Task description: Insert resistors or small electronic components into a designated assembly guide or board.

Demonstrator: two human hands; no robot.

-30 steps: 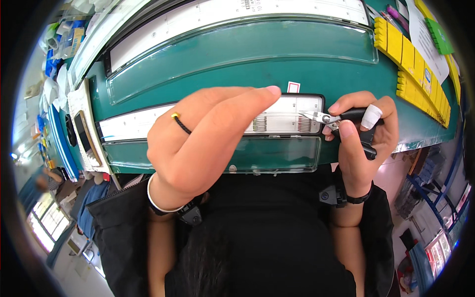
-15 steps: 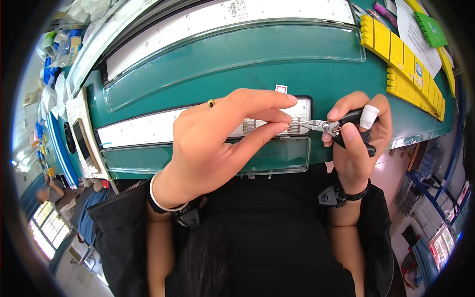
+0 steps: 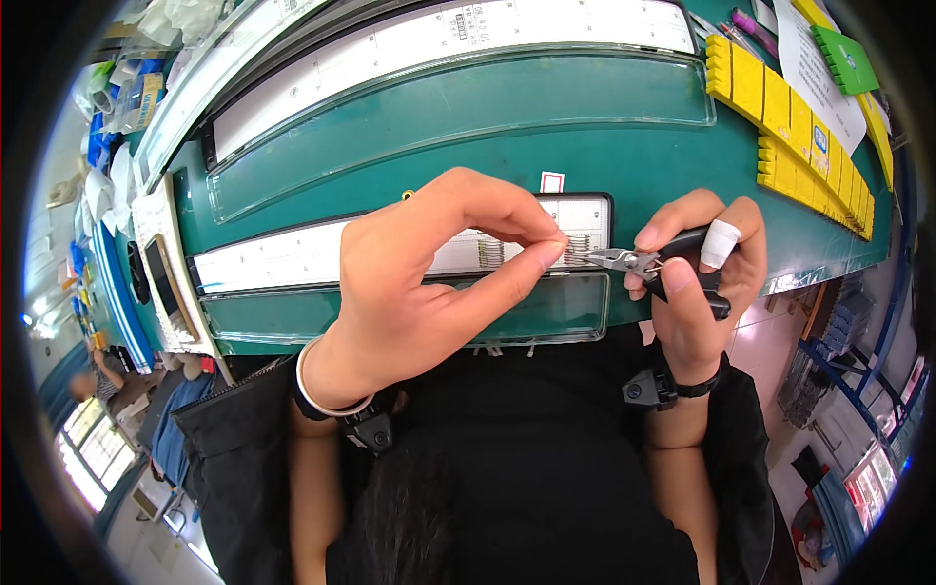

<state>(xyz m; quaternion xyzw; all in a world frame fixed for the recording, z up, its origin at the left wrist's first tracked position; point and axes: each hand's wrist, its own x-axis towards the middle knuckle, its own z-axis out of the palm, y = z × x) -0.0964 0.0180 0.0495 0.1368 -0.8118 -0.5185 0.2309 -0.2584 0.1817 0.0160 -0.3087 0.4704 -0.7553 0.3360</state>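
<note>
My left hand (image 3: pixel 429 283) hovers over a long white strip tray (image 3: pixel 292 258) on the green bench, thumb and forefinger pinched at a row of small metal parts (image 3: pixel 583 246) near the tray's right end. Whether the fingers grip a part is too small to tell. My right hand (image 3: pixel 697 278), with a white bandage on one finger, holds small black-handled pliers (image 3: pixel 624 260). The pliers' jaws point left, almost touching my left fingertips.
A second white strip tray (image 3: pixel 439 44) and clear curved covers (image 3: pixel 458 112) lie farther back. Yellow blocks (image 3: pixel 790 122) and green items sit at the right. A phone (image 3: pixel 161 283) lies on the left. Another person is at lower left.
My left hand has shifted right and closed from spread fingers into a pinch at the tray's right end. The right hand with the pliers stays about where it was.
</note>
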